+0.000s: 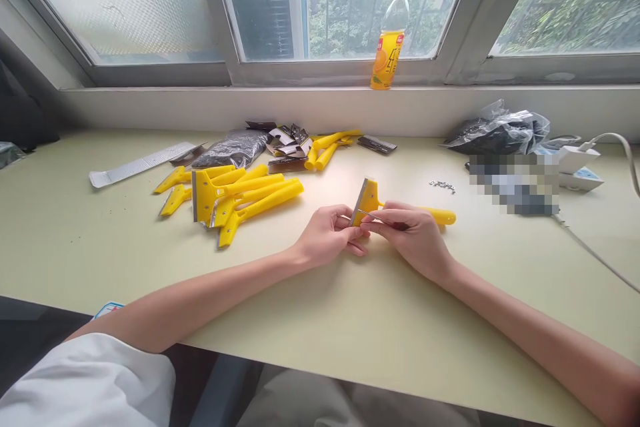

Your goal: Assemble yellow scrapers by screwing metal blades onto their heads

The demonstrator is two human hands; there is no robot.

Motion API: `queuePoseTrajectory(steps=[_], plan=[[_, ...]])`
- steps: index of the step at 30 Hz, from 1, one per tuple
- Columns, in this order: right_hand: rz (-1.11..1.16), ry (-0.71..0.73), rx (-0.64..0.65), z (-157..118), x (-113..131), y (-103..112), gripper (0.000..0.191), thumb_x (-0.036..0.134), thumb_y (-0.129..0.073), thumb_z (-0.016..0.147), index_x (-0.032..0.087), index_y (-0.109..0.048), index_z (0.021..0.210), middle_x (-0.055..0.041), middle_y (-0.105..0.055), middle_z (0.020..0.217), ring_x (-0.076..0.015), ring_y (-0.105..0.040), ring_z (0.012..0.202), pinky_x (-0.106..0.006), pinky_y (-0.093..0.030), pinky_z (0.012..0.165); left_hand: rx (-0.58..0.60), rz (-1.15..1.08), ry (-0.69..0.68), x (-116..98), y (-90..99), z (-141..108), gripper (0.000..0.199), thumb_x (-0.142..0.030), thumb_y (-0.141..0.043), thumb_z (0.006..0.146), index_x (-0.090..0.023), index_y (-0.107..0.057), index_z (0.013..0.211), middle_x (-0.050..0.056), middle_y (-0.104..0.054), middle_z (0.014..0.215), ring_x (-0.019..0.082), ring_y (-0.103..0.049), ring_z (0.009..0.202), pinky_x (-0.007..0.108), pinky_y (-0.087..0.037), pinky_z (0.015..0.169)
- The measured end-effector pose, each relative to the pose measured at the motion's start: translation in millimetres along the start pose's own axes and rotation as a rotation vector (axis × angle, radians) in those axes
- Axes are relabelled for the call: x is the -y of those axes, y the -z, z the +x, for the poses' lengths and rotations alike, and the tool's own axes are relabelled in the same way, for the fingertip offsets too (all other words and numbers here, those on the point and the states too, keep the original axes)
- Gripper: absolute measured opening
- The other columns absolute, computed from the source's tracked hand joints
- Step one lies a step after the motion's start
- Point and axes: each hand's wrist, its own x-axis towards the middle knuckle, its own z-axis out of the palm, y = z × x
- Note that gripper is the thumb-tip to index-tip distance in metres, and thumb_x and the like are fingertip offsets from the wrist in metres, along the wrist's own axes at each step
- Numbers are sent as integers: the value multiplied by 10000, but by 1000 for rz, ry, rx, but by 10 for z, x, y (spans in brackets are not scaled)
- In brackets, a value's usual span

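My left hand [333, 237] grips the head of a yellow scraper [369, 196] from its lower left side. The scraper has a metal blade along its left edge, and its handle runs to the right behind my other hand. My right hand [417, 237] is closed on a thin metal rod [369, 215], perhaps a hex key, whose end meets the scraper head. Which part of the head it touches is too small to make out. To the left lies a pile of yellow scrapers [240, 197] with blades. Several small metal screws [443, 185] lie to the right.
Yellow handles [327, 147], small dark packets [290, 143] and a dark plastic bag [233, 149] sit toward the window. An orange drink bottle [389, 47] stands on the sill. At right are another plastic bag [503, 130], a white charger [577, 159] and its cable.
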Motion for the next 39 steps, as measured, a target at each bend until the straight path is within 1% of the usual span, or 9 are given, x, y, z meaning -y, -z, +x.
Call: queuePoseTrajectory(steps=[7,12,16,19,25,29,33,35,39], plan=[[-20,7,26,-22,-29,15,265,482,-674,898,256,-808,862,-39,-666,786,-167,-580,689,-321,-479,628,9,17,-5,-12,-3,-12,244,-218,-781,827,-78,-644,972,136,-747,890,180,-742,670,327,-647,669],[-31,-10,-7,-37,-14,-13,286,506,-688,879,239,-790,852,-33,-659,750,-163,-549,649,-314,-444,591,8,21,-22,3,3,-12,266,-237,-793,815,-84,-650,980,133,-748,897,182,-743,685,331,-648,676],[-40,-82,-88,-57,31,-46,309,518,-734,831,214,-709,779,19,-526,607,-122,-406,547,-293,-359,533,11,41,-35,9,1,-14,183,-183,-749,844,-92,-640,960,125,-742,893,191,-747,697,341,-648,688],[-42,-141,-117,-63,65,-54,327,525,-755,805,212,-667,780,48,-421,593,-110,-358,544,-281,-327,529,13,65,-54,14,-8,-25,124,-148,-707,866,-100,-633,953,115,-739,880,194,-750,700,349,-647,695],[-119,-136,-132,-72,122,-37,347,510,-775,795,209,-604,765,63,-357,607,-105,-321,563,-276,-278,531,-34,136,-83,22,-49,-72,194,-273,-728,872,-121,-632,946,103,-744,868,204,-757,705,312,-633,648],[-59,-136,-97,-65,153,9,336,498,-767,811,213,-602,878,68,-332,636,-103,-313,573,-262,-289,527,-91,97,11,-42,-40,-51,246,-282,-751,861,-106,-620,972,134,-758,871,210,-757,663,295,-627,611],[-55,-183,-69,-83,124,139,337,497,-555,967,196,-667,1069,17,-480,683,-119,-401,563,-269,-327,498,-175,8,113,-121,-10,6,173,-128,-707,875,-82,-592,996,175,-759,939,211,-761,660,304,-642,643],[-104,-125,-67,-119,92,203,330,427,-493,1006,195,-687,1136,-9,-545,720,-132,-449,584,-275,-362,509,-205,-12,109,-139,-7,24,137,-83,-666,892,-76,-583,1001,185,-756,957,210,-767,682,312,-649,688],[-281,187,-36,-225,31,221,273,235,-513,994,198,-696,1193,-27,-638,799,-116,-458,572,-276,-387,541,-242,-26,73,-133,-16,38,105,-62,-633,909,-77,-576,996,197,-750,1012,209,-774,735,321,-652,752]])
